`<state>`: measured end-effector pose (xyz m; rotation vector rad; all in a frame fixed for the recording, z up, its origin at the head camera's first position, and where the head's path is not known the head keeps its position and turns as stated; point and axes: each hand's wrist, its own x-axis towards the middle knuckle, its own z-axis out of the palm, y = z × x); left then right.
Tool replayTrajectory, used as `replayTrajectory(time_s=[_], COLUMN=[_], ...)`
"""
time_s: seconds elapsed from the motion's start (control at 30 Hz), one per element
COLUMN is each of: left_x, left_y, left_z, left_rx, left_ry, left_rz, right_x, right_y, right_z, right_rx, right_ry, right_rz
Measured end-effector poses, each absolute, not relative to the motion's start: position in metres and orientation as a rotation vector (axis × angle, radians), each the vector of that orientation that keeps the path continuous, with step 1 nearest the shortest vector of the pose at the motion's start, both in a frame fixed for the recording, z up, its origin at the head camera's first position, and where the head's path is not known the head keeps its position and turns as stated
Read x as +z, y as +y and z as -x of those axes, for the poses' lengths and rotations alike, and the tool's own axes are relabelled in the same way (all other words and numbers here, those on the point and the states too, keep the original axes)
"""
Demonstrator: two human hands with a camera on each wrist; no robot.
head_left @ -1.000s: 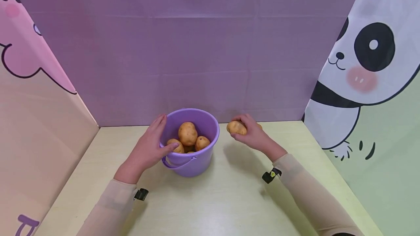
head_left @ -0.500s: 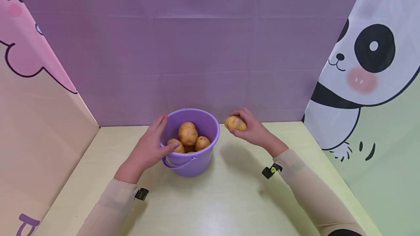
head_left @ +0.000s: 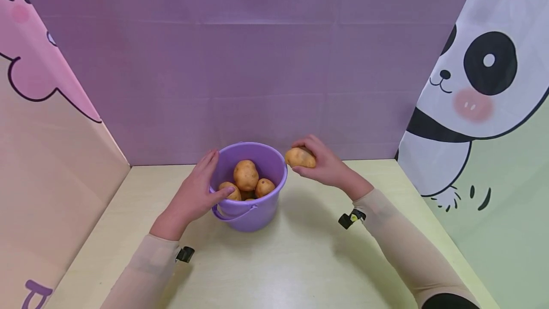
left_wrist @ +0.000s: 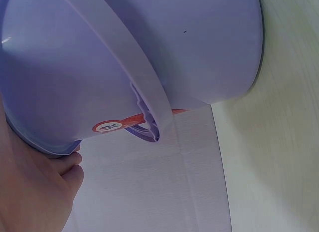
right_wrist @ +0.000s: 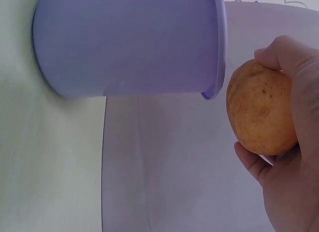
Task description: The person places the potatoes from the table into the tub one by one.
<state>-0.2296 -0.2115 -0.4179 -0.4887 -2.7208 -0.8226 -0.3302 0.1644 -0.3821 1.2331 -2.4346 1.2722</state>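
A purple bucket (head_left: 257,211) stands upright on the table with several potatoes (head_left: 246,175) inside. My left hand (head_left: 195,194) holds its rim from the left, the thumb reaching over the edge near a potato. In the left wrist view, that hand (left_wrist: 35,187) lies along the rim, with fingertips partly hidden behind it. Just right of the bucket, my right hand (head_left: 323,166) grips another potato (head_left: 301,157), raised off the table about level with the rim. The right wrist view has this potato (right_wrist: 261,110) between thumb and fingers, close beside the rim but apart from it.
The bucket's handle (head_left: 236,217) hangs down at its front. Behind the pale table (head_left: 266,271) rises a purple backdrop (head_left: 266,75). A panda-printed panel (head_left: 454,166) stands on the right, a pink and beige one (head_left: 51,156) on the left.
My right hand has lifted its potato and carried it left, closer to the bucket's rim. The left hand and the bucket have stayed in place.
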Motion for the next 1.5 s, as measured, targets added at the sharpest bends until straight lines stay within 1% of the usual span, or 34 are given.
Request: replayTrajectory(time_s=[0.6, 1.07, 1.5], left_x=[-0.420, -0.420, -0.420], left_y=[-0.211, -0.212, -0.212], left_z=[0.231, 0.232, 0.231], left_rx=[-0.815, -0.815, -0.816], left_ry=[-2.710, -2.724, -2.728], left_rz=[0.492, 0.477, 0.481], right_x=[-0.367, -0.364, -0.364], right_y=[0.133, 0.111, 0.092], right_z=[0.327, 0.323, 0.327], right_rx=[1.232, 1.262, 1.208], right_ry=[-2.404, -2.412, -2.328], right_rz=[-1.417, -1.564, -1.716])
